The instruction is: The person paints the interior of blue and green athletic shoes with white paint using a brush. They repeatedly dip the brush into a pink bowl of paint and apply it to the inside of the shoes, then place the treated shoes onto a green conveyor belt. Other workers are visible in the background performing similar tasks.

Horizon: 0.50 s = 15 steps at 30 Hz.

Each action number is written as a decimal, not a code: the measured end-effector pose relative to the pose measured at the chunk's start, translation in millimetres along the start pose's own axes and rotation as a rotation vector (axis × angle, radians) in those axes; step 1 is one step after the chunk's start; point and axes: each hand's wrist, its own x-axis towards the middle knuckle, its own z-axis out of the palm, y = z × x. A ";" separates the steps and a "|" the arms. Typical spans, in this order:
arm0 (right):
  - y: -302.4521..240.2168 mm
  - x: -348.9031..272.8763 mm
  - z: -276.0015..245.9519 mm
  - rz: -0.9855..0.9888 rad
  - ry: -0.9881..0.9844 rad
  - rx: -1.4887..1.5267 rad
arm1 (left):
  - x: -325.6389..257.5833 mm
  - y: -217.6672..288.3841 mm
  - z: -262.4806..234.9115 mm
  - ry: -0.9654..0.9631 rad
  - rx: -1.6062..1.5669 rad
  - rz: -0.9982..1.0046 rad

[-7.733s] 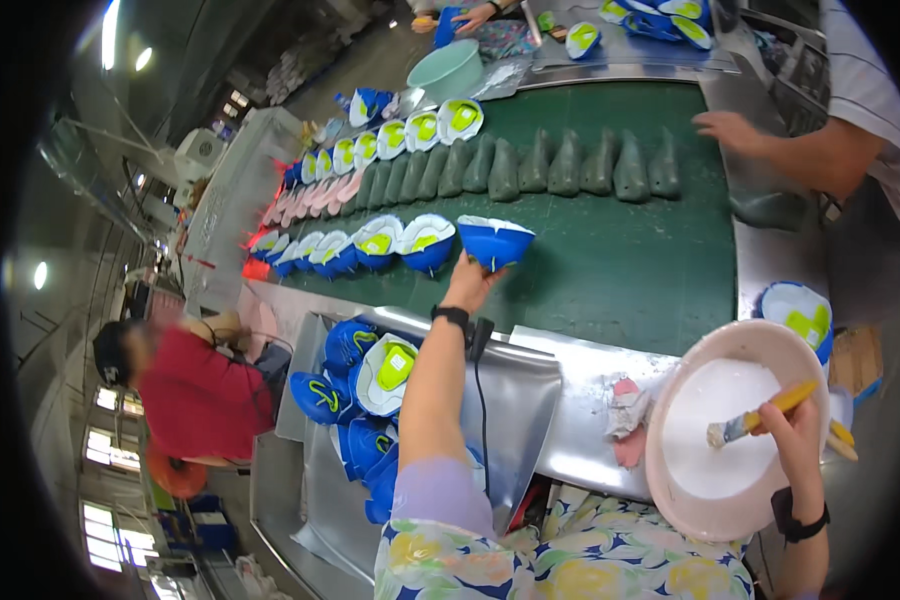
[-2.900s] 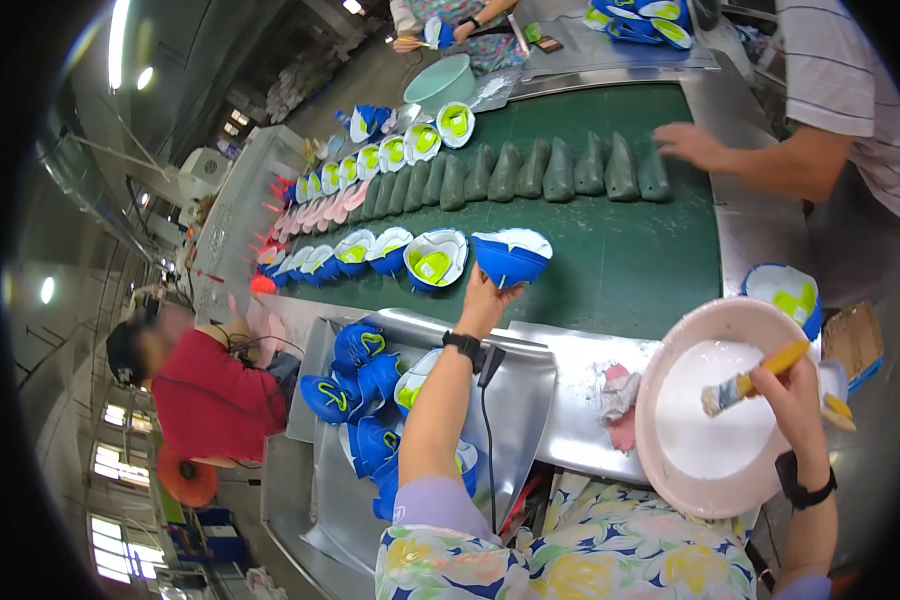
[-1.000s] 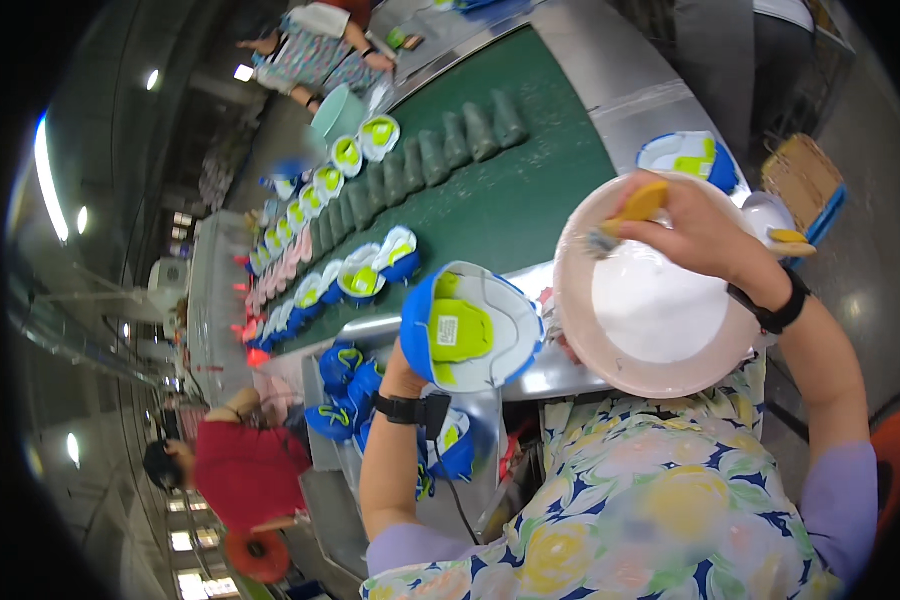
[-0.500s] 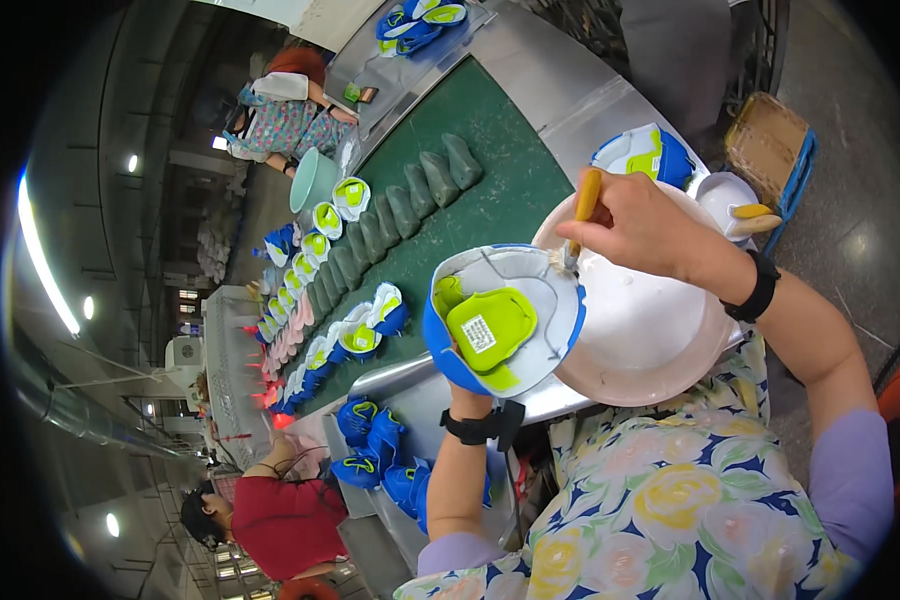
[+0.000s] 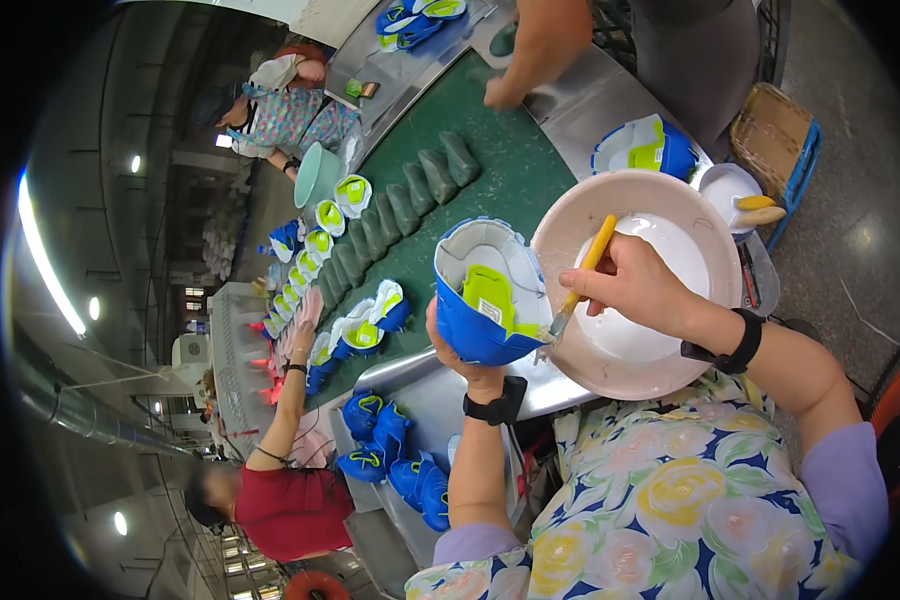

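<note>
Left hand (image 5: 462, 368) clasps a blue shoe upper (image 5: 470, 328); right hand (image 5: 630, 283), above a pink basin (image 5: 610, 377), pinches a brush (image 5: 596, 252). A green belt (image 5: 505, 190) lies beyond, grey floor (image 5: 850, 180) rightward.

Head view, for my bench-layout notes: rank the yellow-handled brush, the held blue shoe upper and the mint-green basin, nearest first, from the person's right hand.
1. Yellow-handled brush: gripped in the right hand.
2. Blue shoe upper: to its left, in the left hand.
3. Mint-green basin: far off, upper left.

Left grip (image 5: 458, 362): cupped | right grip (image 5: 630, 280): pinched | forearms (image 5: 478, 475): left upright, right angled inward
</note>
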 end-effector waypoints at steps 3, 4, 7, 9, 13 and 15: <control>-2.2 1.1 -3.2 -0.197 0.037 0.024 | 16.2 11.7 -9.4 0.043 -0.063 -0.257; -4.2 2.7 -9.2 -0.261 0.016 -0.045 | 22.8 17.4 -11.0 -0.022 -0.035 -0.396; -16.6 4.4 -30.3 -0.433 0.009 -0.238 | 37.4 24.9 -13.9 -0.134 -0.244 -0.832; -20.6 6.5 -31.6 -0.597 -0.050 -0.291 | 27.1 18.5 -15.2 -0.276 -0.625 -1.020; -23.3 13.2 -13.8 -0.919 -0.215 -0.282 | -12.2 15.7 15.2 -0.295 -0.758 -1.027; -26.7 18.6 -0.1 -1.056 -0.295 -0.335 | -26.4 11.2 24.5 -0.358 -0.634 -0.896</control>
